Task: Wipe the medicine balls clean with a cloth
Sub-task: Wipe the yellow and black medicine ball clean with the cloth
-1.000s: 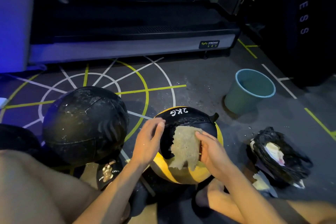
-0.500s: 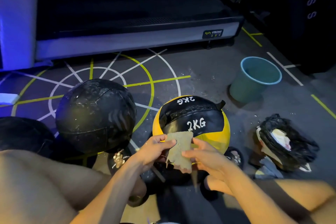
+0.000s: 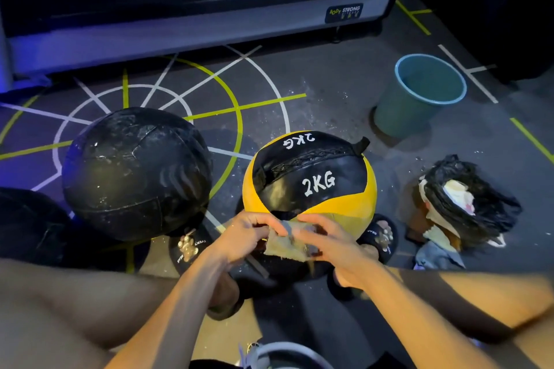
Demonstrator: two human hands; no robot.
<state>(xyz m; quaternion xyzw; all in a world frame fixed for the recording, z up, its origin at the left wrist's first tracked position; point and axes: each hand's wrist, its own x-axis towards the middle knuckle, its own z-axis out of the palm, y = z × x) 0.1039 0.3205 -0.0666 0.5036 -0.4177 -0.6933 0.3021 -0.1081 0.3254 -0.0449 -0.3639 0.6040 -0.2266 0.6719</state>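
Both hands bunch a small, ragged, tan cloth (image 3: 284,246) just in front of the round yellow-and-black medicine ball marked 2KG (image 3: 310,180), which sits on the dark rubber gym floor (image 3: 314,105) between the person's sandalled feet. The left hand (image 3: 248,234) pinches the cloth's left edge with curled fingers; the right hand (image 3: 326,238) pinches its right side the same way. The cloth looks thin, limp and frayed, so it should fold easily into a pad for the palm.

The 2KG ball appears to be smooth, stitched leatherette with a laced seam and a small black tab near the top; it is probably light enough to roll with 1 hand, and slick, so steadying it from the side while wiping seems wise. Just to its left rests a larger, all-black panelled medicine ball (image 3: 135,174), scuffed with pale dust, likely heavier. A teal plastic bucket (image 3: 419,96) stands well apart, and a crumpled black plastic bag (image 3: 467,198) lies to the right.
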